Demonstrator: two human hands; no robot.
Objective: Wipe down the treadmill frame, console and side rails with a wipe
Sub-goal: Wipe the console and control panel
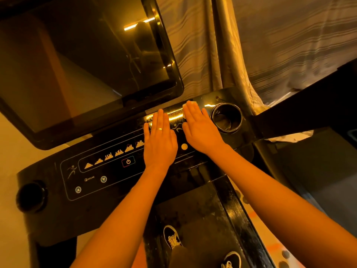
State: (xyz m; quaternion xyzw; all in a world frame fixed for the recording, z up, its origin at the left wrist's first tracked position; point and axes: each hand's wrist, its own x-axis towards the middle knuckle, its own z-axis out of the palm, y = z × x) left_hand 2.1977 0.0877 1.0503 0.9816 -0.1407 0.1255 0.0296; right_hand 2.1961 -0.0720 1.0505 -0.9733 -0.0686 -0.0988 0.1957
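Note:
The treadmill console [108,171] is a glossy black panel with lit program icons and a power button. Above it tilts a large dark screen [81,60]. My left hand [159,141] lies flat on the panel, fingers together, a ring on one finger, nothing visible under it. My right hand [201,128] also lies flat, pressing a white wipe [190,103] that peeks out past its fingertips. The right hand is just left of the right cup holder [227,118].
A second cup holder [31,196] sits at the console's left end. The right side rail [309,105] runs off to the upper right. Striped curtains [289,45] hang behind. Below, two sneakers [172,238] stand on the belt deck [202,209].

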